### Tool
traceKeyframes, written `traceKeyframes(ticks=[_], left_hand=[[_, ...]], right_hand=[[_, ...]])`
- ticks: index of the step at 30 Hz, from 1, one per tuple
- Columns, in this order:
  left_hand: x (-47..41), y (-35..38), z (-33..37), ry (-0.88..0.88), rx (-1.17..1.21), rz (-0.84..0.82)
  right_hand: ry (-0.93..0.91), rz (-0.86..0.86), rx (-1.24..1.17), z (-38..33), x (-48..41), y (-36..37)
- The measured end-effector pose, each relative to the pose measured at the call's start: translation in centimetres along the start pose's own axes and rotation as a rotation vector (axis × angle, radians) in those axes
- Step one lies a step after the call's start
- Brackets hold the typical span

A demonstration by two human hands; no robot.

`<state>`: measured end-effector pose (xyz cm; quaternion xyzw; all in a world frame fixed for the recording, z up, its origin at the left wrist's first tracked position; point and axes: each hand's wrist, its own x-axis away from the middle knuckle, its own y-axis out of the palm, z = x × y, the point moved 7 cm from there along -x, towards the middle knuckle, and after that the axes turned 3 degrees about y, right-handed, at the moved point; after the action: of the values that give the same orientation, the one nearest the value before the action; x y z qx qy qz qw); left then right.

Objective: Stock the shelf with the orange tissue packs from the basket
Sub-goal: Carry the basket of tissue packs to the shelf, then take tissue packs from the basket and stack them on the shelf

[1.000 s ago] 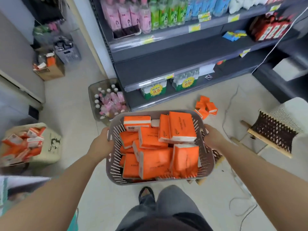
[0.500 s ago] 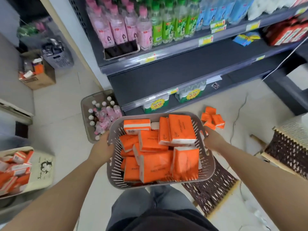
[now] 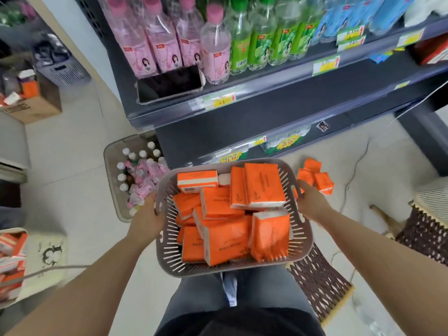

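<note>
A grey slotted basket [image 3: 303, 241] full of several orange tissue packs [image 3: 264, 185] is held out in front of me above my legs. My left hand [image 3: 145, 219] grips its left rim and my right hand [image 3: 312, 202] grips its right rim. Just beyond it stands a dark shelf unit [image 3: 278, 110], whose middle shelf board is bare where visible. A few more orange packs [image 3: 315, 177] lie on the floor to the right of the basket.
Pink and green bottles [image 3: 213, 44] and a black phone [image 3: 169, 84] sit on the upper shelf. A floor basket of small bottles [image 3: 135, 175] stands at the shelf's left corner. A woven stool [image 3: 320, 280] is at lower right, a box of packs [image 3: 14, 258] at far left.
The view has closed in on the shelf while both hands kept hold of the basket. The shelf now looms larger and the basket sits nearer its lower edge.
</note>
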<state>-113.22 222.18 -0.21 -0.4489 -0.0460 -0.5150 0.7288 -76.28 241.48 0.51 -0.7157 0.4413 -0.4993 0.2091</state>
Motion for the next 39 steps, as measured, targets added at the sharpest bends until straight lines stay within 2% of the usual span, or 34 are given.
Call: traceKeyframes(ticks=[4, 7, 16, 20, 27, 39], left_hand=[[-2.5, 1.1, -1.1, -0.067, 0.063, 0.043], [-3.9, 2.3, -1.5, -0.114, 0.061, 0.073], [-6.0, 9.0, -1.8, -0.325, 0.068, 0.142], [-7.4, 12.4, -2.0, -0.36, 0.038, 0.162], [-12.5, 19.6, -6.8, -0.367, 0.027, 0.152], [-23.0, 30.9, -19.4, -0.365, 0.213, 0.126]], right_hand=[[-0.083, 0.006, 0.034, -2.1, -4.6, -0.3], [-0.124, -0.053, 0.086, -2.5, -7.5, -0.1], [-0.195, -0.29, 0.09, 0.9, -16.1, 1.4], [-0.157, -0.319, 0.115, 3.5, -19.4, 3.0], [-0.123, -0.315, 0.149, 8.4, -25.5, 9.9], [-0.065, -0.357, 0.197, 15.2, -36.0, 24.9]])
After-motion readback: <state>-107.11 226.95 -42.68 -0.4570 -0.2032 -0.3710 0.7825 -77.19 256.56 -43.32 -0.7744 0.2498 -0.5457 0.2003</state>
